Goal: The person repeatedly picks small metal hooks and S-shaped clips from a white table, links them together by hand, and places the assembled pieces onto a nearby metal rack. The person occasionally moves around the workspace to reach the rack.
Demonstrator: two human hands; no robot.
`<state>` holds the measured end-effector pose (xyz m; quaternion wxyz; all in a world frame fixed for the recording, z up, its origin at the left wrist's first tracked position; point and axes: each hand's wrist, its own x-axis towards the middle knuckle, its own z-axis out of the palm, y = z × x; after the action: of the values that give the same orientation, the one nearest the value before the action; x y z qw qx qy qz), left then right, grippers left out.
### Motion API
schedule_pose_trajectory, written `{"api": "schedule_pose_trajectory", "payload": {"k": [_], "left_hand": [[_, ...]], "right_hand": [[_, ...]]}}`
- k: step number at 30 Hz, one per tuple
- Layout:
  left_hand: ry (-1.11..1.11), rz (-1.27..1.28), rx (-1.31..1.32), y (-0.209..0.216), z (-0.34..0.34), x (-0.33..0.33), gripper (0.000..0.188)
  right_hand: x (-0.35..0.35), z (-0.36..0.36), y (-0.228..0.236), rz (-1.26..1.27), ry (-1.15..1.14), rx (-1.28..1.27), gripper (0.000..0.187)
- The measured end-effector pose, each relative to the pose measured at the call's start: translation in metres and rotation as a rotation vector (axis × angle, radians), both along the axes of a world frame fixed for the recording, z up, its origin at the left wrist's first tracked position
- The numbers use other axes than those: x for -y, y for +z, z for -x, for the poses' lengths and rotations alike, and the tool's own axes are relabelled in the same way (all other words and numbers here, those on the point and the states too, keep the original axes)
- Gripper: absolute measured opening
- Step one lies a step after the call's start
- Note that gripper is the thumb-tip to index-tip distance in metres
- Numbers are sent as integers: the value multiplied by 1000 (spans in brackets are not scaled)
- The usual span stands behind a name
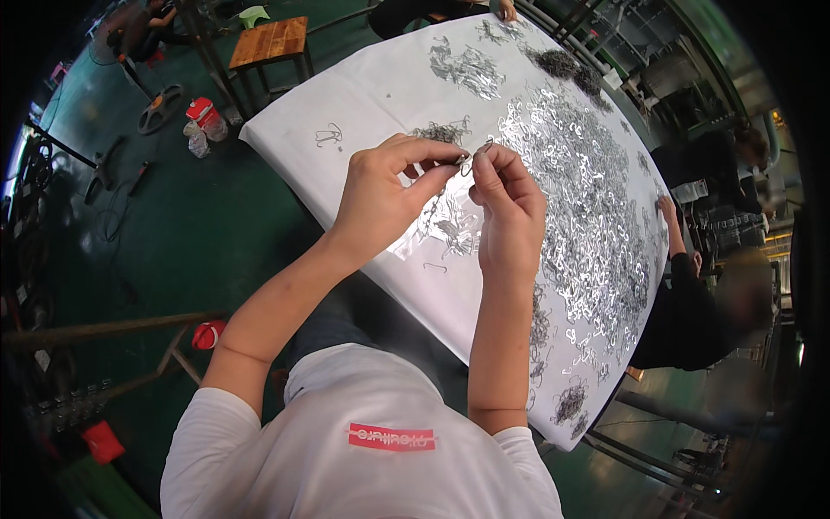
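Note:
Both hands meet in a pinch above the near left part of a white-covered table. Between thumb and fingertips, my left hand grips a small metal hook, its loop showing between the hands. My right hand is closed too, thumb against index finger, at the same piece; whether it holds a second one is hidden. Beneath the hands lie a small heap of shiny hooks and a darker clump. A single thin hook rests on the cloth nearer me.
A broad spread of silvery hooks covers the table's right side, with dark piles at the far end. Co-workers' hands rest at the right edge and far edge. A wooden stool and a red-lidded container stand left.

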<state>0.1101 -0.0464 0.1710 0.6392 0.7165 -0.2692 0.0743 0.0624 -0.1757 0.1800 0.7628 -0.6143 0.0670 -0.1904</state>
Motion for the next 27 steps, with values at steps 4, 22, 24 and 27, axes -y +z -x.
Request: {"api": "schedule_pose_trajectory", "payload": {"k": [4, 22, 24, 27], "left_hand": [[-30, -31, -10, 2, 10, 8, 20], [37, -589, 11, -217, -42, 47, 15], [37, -621, 47, -220, -41, 60, 15], [49, -642, 183, -223, -38, 72, 15]], "right_hand": [[6, 8, -2, 25, -31, -9, 9], [-1, 94, 5, 111, -25, 160, 10], [-3, 105, -1, 115, 28, 165, 10], [-9, 120, -14, 142, 95, 143, 11]]}}
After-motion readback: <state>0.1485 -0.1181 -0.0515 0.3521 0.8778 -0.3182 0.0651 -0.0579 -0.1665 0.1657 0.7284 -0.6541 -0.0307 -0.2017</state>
